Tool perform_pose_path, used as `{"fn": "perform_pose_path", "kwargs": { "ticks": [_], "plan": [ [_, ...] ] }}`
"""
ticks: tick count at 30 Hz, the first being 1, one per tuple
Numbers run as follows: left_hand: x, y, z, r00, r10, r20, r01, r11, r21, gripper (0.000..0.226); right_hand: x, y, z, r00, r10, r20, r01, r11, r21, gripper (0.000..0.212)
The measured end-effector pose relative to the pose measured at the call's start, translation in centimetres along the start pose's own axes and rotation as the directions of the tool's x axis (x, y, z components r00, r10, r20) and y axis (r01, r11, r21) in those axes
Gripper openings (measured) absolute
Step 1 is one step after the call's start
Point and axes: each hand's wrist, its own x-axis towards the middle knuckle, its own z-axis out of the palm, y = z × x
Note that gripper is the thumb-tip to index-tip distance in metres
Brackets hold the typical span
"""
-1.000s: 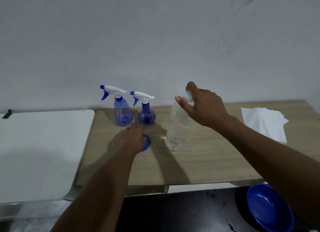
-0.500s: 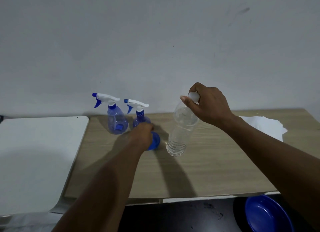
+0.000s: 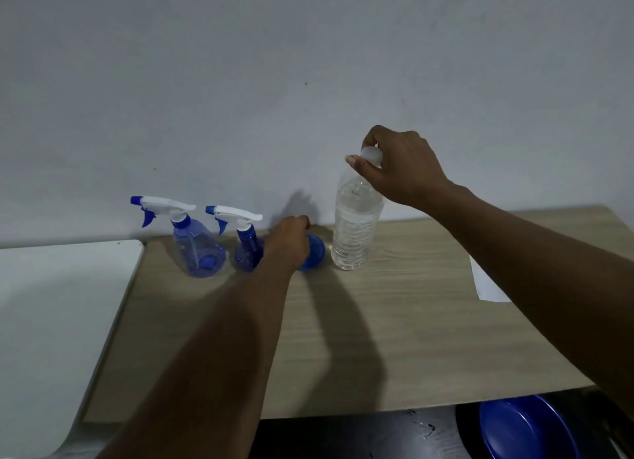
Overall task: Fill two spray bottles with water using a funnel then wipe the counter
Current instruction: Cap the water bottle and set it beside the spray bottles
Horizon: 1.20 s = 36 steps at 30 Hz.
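Observation:
Two blue spray bottles with white trigger heads stand near the wall on the wooden counter (image 3: 394, 338): a wide one (image 3: 197, 249) on the left and a narrower one (image 3: 247, 252) beside it. My left hand (image 3: 286, 240) covers and grips a blue funnel (image 3: 314, 252) lying just right of the narrow bottle. A clear water bottle (image 3: 355, 225) stands upright to the right of the funnel. My right hand (image 3: 398, 168) is closed around its white cap.
A white board (image 3: 51, 321) adjoins the counter on the left. A white cloth (image 3: 487, 287), partly hidden by my right arm, lies at the counter's right side. A blue bowl (image 3: 525, 427) sits below the counter's front edge at lower right. The wall is close behind the bottles.
My left hand has slid the funnel to the right, past the narrow spray bottle. My right hand has kept hold of the water bottle's cap, and the bottle now stands more upright.

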Motion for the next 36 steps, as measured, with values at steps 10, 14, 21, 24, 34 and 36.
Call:
{"fn": "perform_pose_path", "kwargs": {
  "ticks": [10, 14, 21, 24, 34, 36],
  "plan": [
    [1.0, -0.1, 1.2, 0.999, -0.03, 0.04, 0.029, 0.999, 0.023, 0.031, 1.1, 2.1, 0.9, 0.998, -0.058, 0.037, 0.056, 0.997, 0.048, 0.047],
    [0.6, -0.2, 1.3, 0.999, -0.017, 0.047, 0.016, 1.0, 0.027, 0.032, 1.2, 2.8, 0.2, 0.988, -0.093, 0.124, 0.087, 0.995, 0.053, 0.038],
    [-0.6, 0.1, -0.2, 0.999, 0.013, 0.034, -0.014, 1.0, 0.017, 0.025, 0.6, 2.7, -0.3, 0.984, -0.064, 0.166, 0.07, 0.997, -0.031, 0.039],
    [-1.3, 0.5, -1.2, 0.999, 0.04, 0.016, -0.041, 0.999, 0.013, 0.025, -0.3, 2.1, -0.6, 0.993, 0.013, 0.119, -0.005, 0.998, -0.064, 0.05],
    [-7.0, 2.3, -3.1, 0.992, 0.127, -0.002, -0.123, 0.957, -0.265, 0.021, -8.2, 0.2, 0.3, 0.878, 0.462, -0.121, -0.427, 0.873, 0.236, 0.034],
    [-8.2, 2.5, -2.4, 0.989, 0.139, 0.053, -0.116, 0.946, -0.302, 0.02, -12.3, 0.7, 1.8, 0.836, 0.548, -0.031, -0.523, 0.811, 0.261, 0.027]
  ]
}}
